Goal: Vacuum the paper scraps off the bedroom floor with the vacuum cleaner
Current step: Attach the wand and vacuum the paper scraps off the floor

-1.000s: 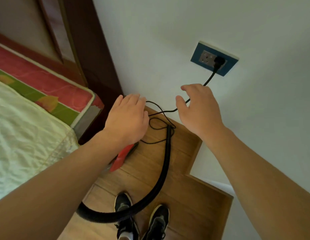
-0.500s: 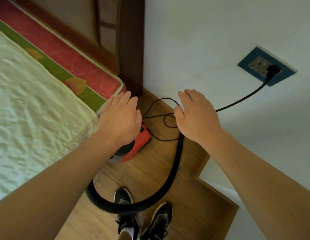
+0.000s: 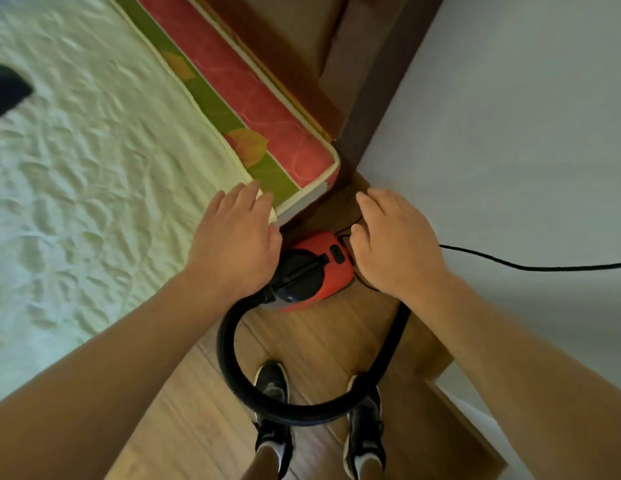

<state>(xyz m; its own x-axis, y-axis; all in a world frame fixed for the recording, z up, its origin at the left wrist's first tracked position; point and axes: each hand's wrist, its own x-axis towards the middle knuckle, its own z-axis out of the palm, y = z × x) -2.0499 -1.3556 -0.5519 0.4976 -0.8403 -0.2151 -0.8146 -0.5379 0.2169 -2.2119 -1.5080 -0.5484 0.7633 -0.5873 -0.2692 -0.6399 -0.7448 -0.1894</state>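
To your left, a pale quilted bedcover [image 3: 94,202] lies over a red-and-green leaf-patterned mattress [image 3: 260,109], set against a dark wooden headboard [image 3: 291,36]. A white wall [image 3: 510,133] rises on your right. A blurred dark object [image 3: 6,91] rests on the cover.

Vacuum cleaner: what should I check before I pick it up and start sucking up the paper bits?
1. Hands free: left hand and right hand are flat above the vacuum cleaner and hold nothing. Ok.
2. Hose joined to the vacuum cleaner's front. Ok.
3. Hose away from feet: it loops across both shoes, so it could trip you. Not ok.
4. Cord plugged in: it runs out of the picture and no socket shows. Cannot tell.
5. Paper scraps found: none show on the floor here. Cannot tell.
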